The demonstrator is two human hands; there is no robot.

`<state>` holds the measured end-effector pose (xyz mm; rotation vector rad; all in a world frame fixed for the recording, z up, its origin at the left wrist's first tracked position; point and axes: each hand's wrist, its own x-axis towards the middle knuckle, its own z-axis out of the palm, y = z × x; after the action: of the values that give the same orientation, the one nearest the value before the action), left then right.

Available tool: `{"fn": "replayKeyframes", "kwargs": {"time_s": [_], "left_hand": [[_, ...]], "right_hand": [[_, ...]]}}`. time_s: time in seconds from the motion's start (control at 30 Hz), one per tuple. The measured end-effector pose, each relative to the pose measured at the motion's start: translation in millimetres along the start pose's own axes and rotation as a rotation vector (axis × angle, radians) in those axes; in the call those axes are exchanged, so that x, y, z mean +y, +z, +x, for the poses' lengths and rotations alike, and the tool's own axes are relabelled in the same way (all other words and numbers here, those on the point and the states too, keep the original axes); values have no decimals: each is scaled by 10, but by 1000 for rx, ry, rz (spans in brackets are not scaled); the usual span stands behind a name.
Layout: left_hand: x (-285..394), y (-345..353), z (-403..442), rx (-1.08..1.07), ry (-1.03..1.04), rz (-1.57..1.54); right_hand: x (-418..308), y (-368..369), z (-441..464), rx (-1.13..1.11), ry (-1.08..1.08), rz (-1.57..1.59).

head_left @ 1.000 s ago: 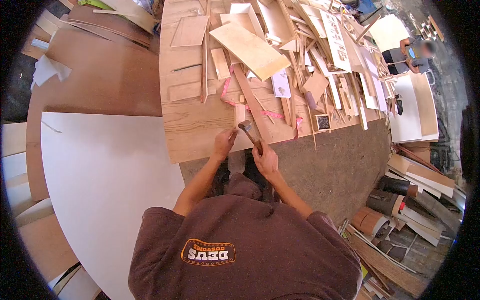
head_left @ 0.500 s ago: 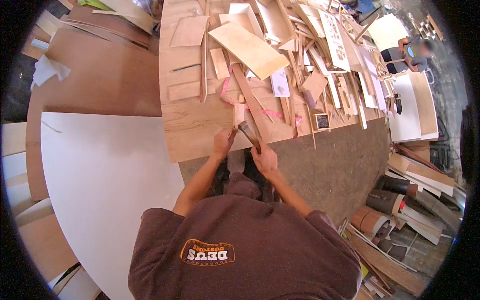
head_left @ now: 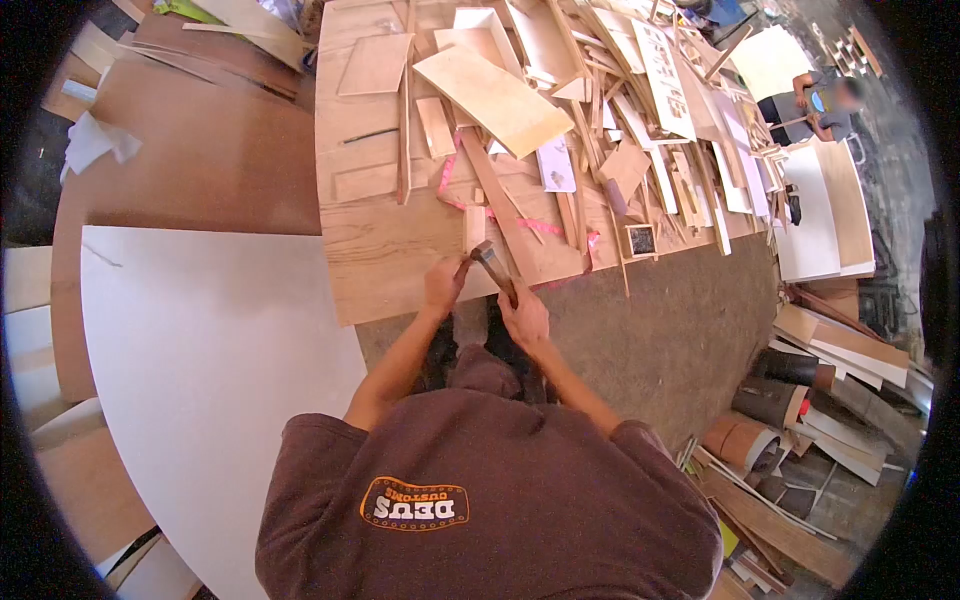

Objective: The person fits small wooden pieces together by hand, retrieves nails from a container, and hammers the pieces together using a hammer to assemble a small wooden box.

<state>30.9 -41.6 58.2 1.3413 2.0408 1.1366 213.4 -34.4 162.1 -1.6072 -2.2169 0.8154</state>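
Observation:
My right hand [head_left: 526, 318] is wrapped round the wooden handle of a hammer [head_left: 494, 270], whose metal head lies close to my left fingertips. My left hand [head_left: 442, 287] is closed in a pinch at the near end of a small pale wood block [head_left: 474, 228]; whatever its fingers hold is too small to make out. The block rests near the front edge of the plywood table [head_left: 390, 265]. A pink measuring tape [head_left: 447, 180] winds across the tabletop beyond the block, with a long wood strip [head_left: 500, 208] just right of it.
Boards, strips and offcuts [head_left: 640, 110] crowd the table's far and right side. A large white panel [head_left: 210, 330] lies on my left. Rolls of material [head_left: 770, 400] and scraps stand on the floor at right. Another person [head_left: 815, 105] is at the far right.
The hammer head has shifted very slightly left, closer to my left fingertips. Both hands keep their grips; the view has moved a little.

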Motion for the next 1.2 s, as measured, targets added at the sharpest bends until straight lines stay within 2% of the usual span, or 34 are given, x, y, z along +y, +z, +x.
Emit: {"fn": "replayKeyframes", "kwargs": {"time_s": [0.07, 0.13, 0.23, 0.3, 0.33, 0.4, 0.5, 0.57, 0.63, 0.77, 0.93, 0.97, 1.03, 1.2], "left_hand": [[-32, 38, 13, 27, 37, 25], [36, -2, -5, 55, 64, 50], [74, -1, -31, 73, 34, 43], [123, 57, -49, 129, -180, -337], [134, 59, -56, 128, -180, -338], [171, 34, -75, 23, -317, -249], [263, 22, -107, 31, -396, -268], [275, 21, -112, 46, -371, -232], [182, 97, -115, 64, -345, -194], [100, 201, -121, 123, -395, -321], [112, 219, -115, 144, -412, -303], [102, 219, -107, 144, -398, -331], [120, 187, -139, 145, -399, -358], [81, 228, -121, 162, -331, -231]], "right_hand": [[-30, -43, 23, -80, 50, -23], [-21, -24, -19, -15, 108, 18], [14, -15, -39, 72, 57, 30], [51, -8, -45, 89, 17, 36], [75, -2, -43, 107, -26, 43], [90, 7, -64, 97, -12, 35], [87, 0, -55, 17, 57, 19], [91, -3, -46, -48, 110, 13], [58, -15, -37, 32, 16, 93], [-106, -94, -65, 68, 38, 242], [119, 94, 43, 96, -151, 92], [135, 91, 64, 99, -159, 92], [9, -30, -19, 33, -16, 118], [114, 29, -34, 90, -137, 53]]}}
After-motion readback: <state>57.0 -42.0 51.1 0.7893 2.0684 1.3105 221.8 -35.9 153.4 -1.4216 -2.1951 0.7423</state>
